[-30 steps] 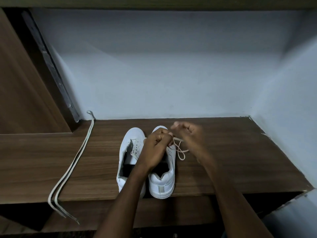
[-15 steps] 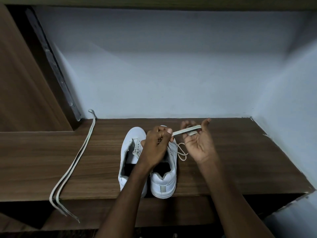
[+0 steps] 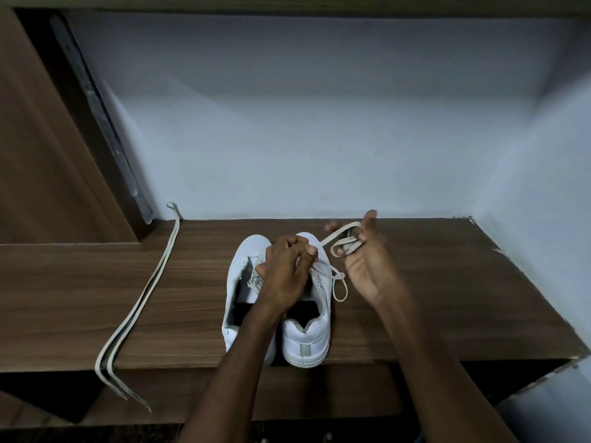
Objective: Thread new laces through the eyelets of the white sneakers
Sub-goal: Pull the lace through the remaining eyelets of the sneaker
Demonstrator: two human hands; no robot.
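Two white sneakers stand side by side on the wooden shelf (image 3: 415, 298), heels toward me: the left sneaker (image 3: 238, 282) and the right sneaker (image 3: 308, 340). My left hand (image 3: 284, 273) lies over the right sneaker's eyelet area with fingers curled, pinching the lace at the shoe. A pale lace (image 3: 342, 243) runs from there up to my right hand (image 3: 364, 266), which is raised palm toward me and has the lace looped around its fingers. A small loop of the same lace hangs beside the shoe's right side.
A second long lace (image 3: 140, 302) lies doubled along the shelf's left part, its ends hanging over the front edge. White walls close the back and right. A brown wooden panel (image 3: 48, 155) rises at the left.
My right hand has moved up and to the right, drawing the lace out from the right sneaker. My left hand has stayed on the shoe.
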